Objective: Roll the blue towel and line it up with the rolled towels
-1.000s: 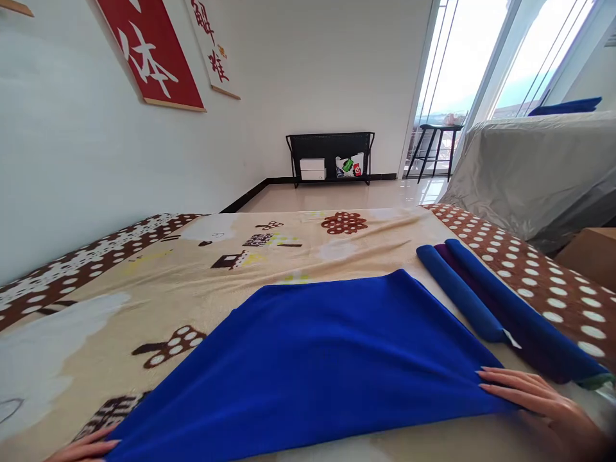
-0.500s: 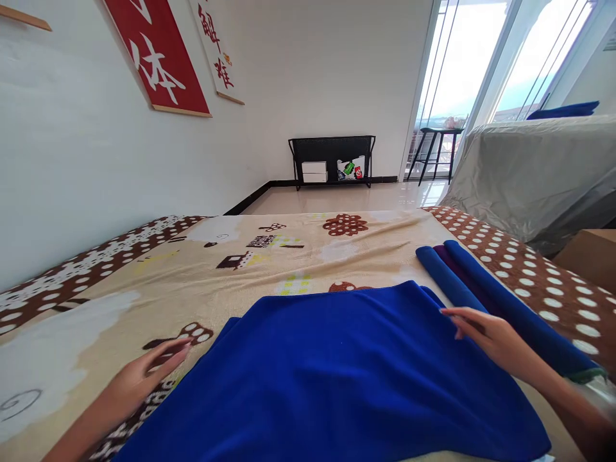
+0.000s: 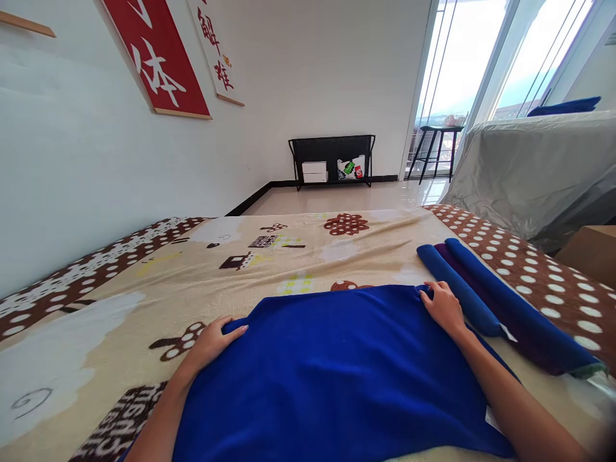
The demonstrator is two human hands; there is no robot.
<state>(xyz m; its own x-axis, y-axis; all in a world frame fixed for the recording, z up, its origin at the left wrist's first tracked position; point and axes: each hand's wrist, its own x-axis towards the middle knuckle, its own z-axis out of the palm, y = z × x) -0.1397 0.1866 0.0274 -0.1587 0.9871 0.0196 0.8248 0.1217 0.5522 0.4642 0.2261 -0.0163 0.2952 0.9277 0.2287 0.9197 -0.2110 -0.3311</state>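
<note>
A large blue towel (image 3: 327,372) lies spread in front of me, slightly wrinkled, with a white tag at its lower right. My left hand (image 3: 216,343) grips its far left corner, thumb on top and the other fingers partly hidden at the edge. At the far right corner, my right hand (image 3: 443,305) pinches the fabric, which bunches a little between thumb and fingers. Just right of that hand lie rolled towels: a blue roll (image 3: 455,285) with a white tag, a dark purple one (image 3: 476,301), and another blue roll (image 3: 520,305) along the outer side.
Under everything is a beige patterned blanket (image 3: 298,256) with brown polka-dot borders. Beyond it stand a black rack (image 3: 332,154) and a dark stool (image 3: 437,144). On the right are a plastic-covered piece of furniture (image 3: 539,160) and a cardboard box (image 3: 590,253).
Both hands were hovering apart from the towel's far corners. Each has moved in and taken hold: the left forward and right, the right forward and left. The towel's sides have drawn inward slightly.
</note>
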